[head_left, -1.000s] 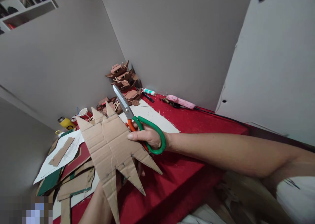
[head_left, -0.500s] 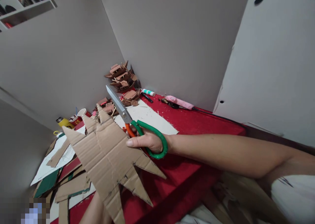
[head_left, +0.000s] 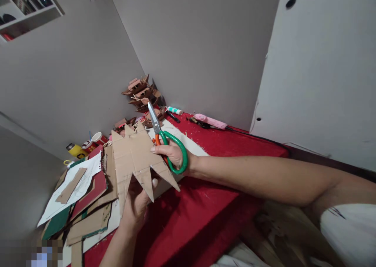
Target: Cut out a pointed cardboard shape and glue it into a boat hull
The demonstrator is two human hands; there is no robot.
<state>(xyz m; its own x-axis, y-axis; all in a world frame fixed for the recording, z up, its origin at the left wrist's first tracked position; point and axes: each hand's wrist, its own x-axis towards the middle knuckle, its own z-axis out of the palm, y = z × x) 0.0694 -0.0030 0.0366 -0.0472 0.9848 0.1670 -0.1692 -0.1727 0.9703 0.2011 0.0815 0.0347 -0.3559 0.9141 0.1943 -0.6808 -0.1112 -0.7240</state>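
A spiky piece of cardboard [head_left: 132, 155], cut into pointed strips at its far and near ends, is held above the table. My right hand [head_left: 174, 154] is closed around green and orange handled scissors [head_left: 154, 120], their blades together and pointing up and away. Its thumb also presses on the right edge of the cardboard. From below, my left hand [head_left: 140, 198] supports the near end, with the thumb tip showing by the points; most of its fingers are hidden behind the cardboard.
A red-covered table [head_left: 190, 216] bears stacked cardboard scraps [head_left: 88, 222] and a drawn-on paper [head_left: 88, 177] at left. Small brown model boats [head_left: 139, 91] stand in the far corner. Paper cups [head_left: 98, 138], a yellow bottle [head_left: 76, 151] and a pink corded tool [head_left: 210, 121] lie around.
The cardboard has moved farther from me and tilted, so it looks smaller. My left hand has come into view beneath it. The scissors have shifted away and their blades point more upright.
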